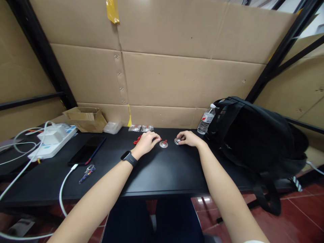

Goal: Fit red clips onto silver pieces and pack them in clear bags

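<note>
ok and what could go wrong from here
The red cord bunched by the left hand could tangle. The metal disc at the fingertips of the right hand might slip from a light grip. The white cable hanging over the table edge might snag on the left forearm.

The things are carried by a black desk [162, 179]. At its left end a white power strip [50, 150] is placed, with an open cardboard box [88, 123] and a clear plastic container [112, 127] set behind. A dark phone [83, 151] is laid in front, edged by a pen [95, 151], with a keychain [86, 173] nearby. Two clear packets [135, 128] are lined up at the back. Red cords [136, 140] and a silver disc [163, 145] are laid mid-desk; a water bottle [206, 123] is stood beside a black backpack [258, 141] at right.
</note>
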The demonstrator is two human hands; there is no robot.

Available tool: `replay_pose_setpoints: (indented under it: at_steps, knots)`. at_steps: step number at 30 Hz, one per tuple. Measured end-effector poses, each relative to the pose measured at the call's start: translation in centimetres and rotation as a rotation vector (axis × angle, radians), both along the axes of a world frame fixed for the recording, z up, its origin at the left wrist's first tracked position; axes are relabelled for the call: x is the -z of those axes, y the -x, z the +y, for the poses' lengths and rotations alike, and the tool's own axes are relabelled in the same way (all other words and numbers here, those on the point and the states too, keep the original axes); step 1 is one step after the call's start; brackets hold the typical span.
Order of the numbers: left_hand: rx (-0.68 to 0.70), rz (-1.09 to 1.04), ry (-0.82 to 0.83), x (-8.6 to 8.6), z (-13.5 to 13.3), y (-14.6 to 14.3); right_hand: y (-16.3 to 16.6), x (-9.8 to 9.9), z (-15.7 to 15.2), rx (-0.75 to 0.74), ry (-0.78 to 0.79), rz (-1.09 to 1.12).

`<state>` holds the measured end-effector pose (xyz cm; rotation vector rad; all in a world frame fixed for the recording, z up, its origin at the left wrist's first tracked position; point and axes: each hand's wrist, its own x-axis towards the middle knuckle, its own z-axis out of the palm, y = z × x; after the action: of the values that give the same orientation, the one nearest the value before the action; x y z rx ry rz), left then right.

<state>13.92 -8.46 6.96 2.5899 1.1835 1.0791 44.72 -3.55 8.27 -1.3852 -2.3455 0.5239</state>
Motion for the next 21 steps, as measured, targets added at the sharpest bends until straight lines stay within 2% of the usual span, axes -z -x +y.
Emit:
replay_pose_setpoints:
  at_steps: [5, 8, 11, 13, 17, 21]
  knots:
    - [-0.015, -0.053, -0.037, 0.2, 0.2, -0.1, 1.2, -0.7, -0.8, -0.005, -0.076, 0.111]
    - [-0.023, -0.095, -0.046, 0.1, 0.2, -0.2, 3.6, -0.9, -1.7, -0.051, -0.114, 0.35]
    - [-0.034, -0.136, -0.034, -0.1, -0.1, -0.3, 6.8, -0.7, -2.8, -0.148, -0.039, 0.633]
    - [-0.046, -0.171, -0.024, -0.2, -0.3, -0.4, 8.7, -0.4, -3.6, -0.184, -0.006, 0.741]
    - [-0.057, -0.249, -0.016, -0.4, -0.5, -0.4, 10.9, 0.1, -4.5, -0.177, -0.027, 0.821]
    - [-0.037, -0.255, -0.015, -0.3, -0.4, -0.4, 11.0, 0.5, -4.4, -0.148, 0.01, 0.873]
